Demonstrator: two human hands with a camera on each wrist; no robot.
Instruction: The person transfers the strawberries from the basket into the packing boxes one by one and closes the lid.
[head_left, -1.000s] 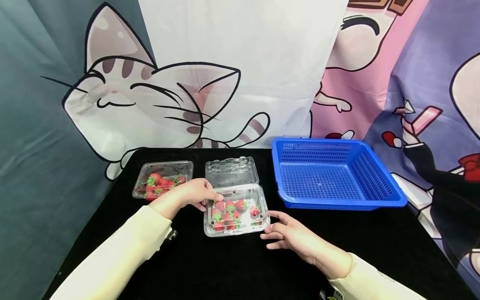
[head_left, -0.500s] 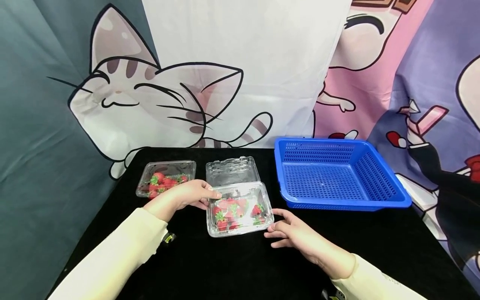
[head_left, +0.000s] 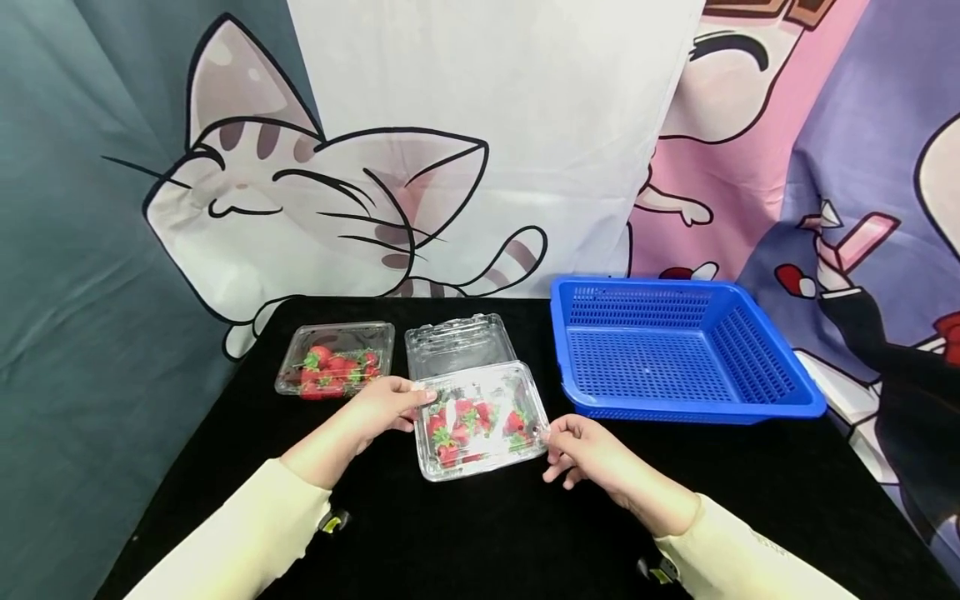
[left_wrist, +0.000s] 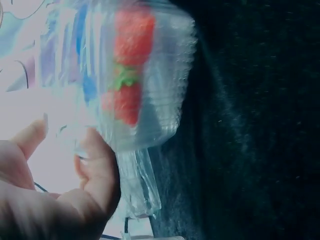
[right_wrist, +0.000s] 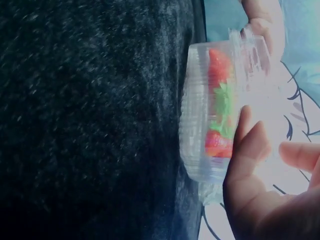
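Observation:
A clear plastic clamshell box (head_left: 480, 457) with several strawberries (head_left: 450, 433) in it is between my hands, tilted in the head view. My left hand (head_left: 382, 408) pinches its left rim, thumb on top. At the right front corner, my right hand (head_left: 592, 454) holds the rim between thumb and curled fingers. From the right wrist view, the box (right_wrist: 200, 115) shows side-on, with the strawberries (right_wrist: 220, 100) against its wall. Behind it lies a clear plastic lid or tray (head_left: 461, 346); whether the two are joined is hidden.
Another clear box (head_left: 378, 342) with strawberries (head_left: 337, 367) stands at the left on the black cloth (head_left: 465, 542). A blue perforated basket (head_left: 686, 408) sits at the back right. Behind the table hangs a printed cartoon curtain (head_left: 450, 75).
The box has tilted and shifted slightly to the right, apart from the clear piece behind it. My right hand's fingers have drawn in from loosely spread to pinching its corner.

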